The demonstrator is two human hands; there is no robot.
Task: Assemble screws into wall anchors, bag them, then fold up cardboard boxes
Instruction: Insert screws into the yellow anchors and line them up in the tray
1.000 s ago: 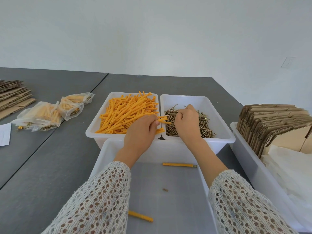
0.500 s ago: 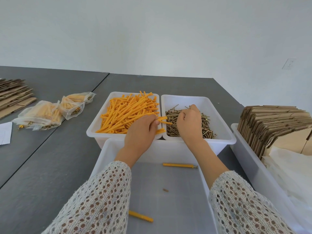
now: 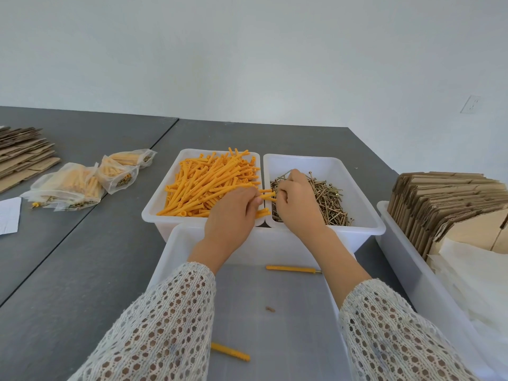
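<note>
Your L hand (image 3: 233,213) pinches an orange wall anchor (image 3: 266,195) over the seam between the two back bins. Your R hand (image 3: 298,204), fingers curled, sits on the screws (image 3: 330,200); can't tell if it's got one. Anchor bin (image 3: 154,213) is heaped w/ orange anchors; screw bin (image 3: 365,193) is about half covered. Front bin (image 3: 165,259), nearest you, holds two assembled anchors (image 3: 292,269) plus a small brown bit. R-side tub (image 3: 398,243) holds flat cardboard boxes (image 3: 439,199) on edge and white sheets. Filled bags (image 3: 82,182) and more flat cardboard (image 3: 22,152) lie far L on the desk (image 3: 68,270). Bare desk between bags and bins.
</note>
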